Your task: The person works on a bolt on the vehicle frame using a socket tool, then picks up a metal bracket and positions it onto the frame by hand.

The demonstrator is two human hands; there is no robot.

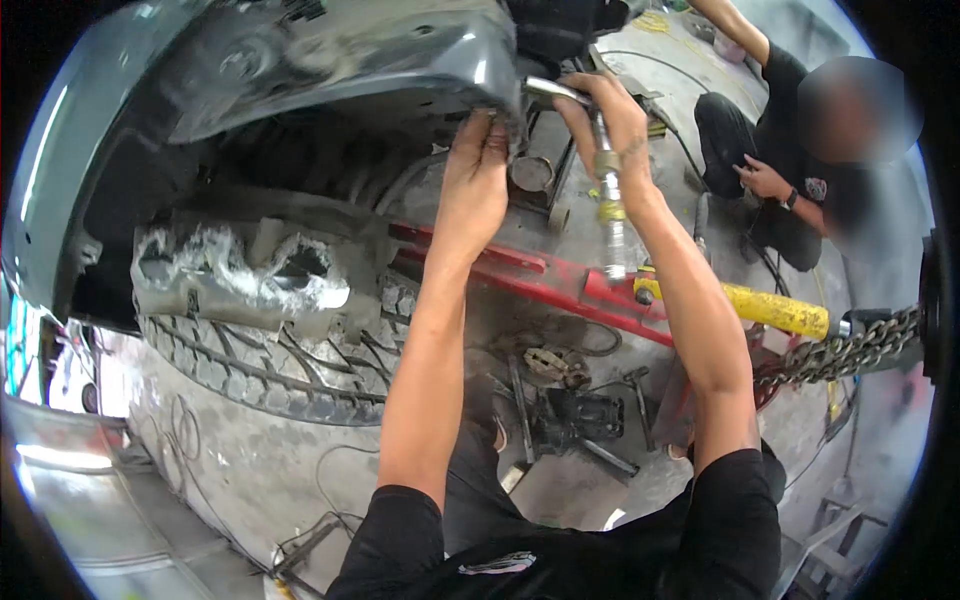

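My left hand (476,180) reaches up to the lower corner of a dark grey car body panel (400,75), its fingers pressed together at the edge. Some fingertips are hidden there. In my right hand (618,125) is a silver air tool (553,90), its narrow front end pointing left toward the same panel corner. Below the grip hangs its metal hose coupling (612,225), with a yellowish band. My right fingers wrap around the tool's body and partly cover it.
Below the panel is a knobby tire (270,370) under a torn plastic piece (230,275). A red metal beam (560,280), yellow cylinder (780,308) and heavy chain (850,348) lie across the right. Black stands and tools (580,415) are on the floor. A person (770,170) crouches upper right.
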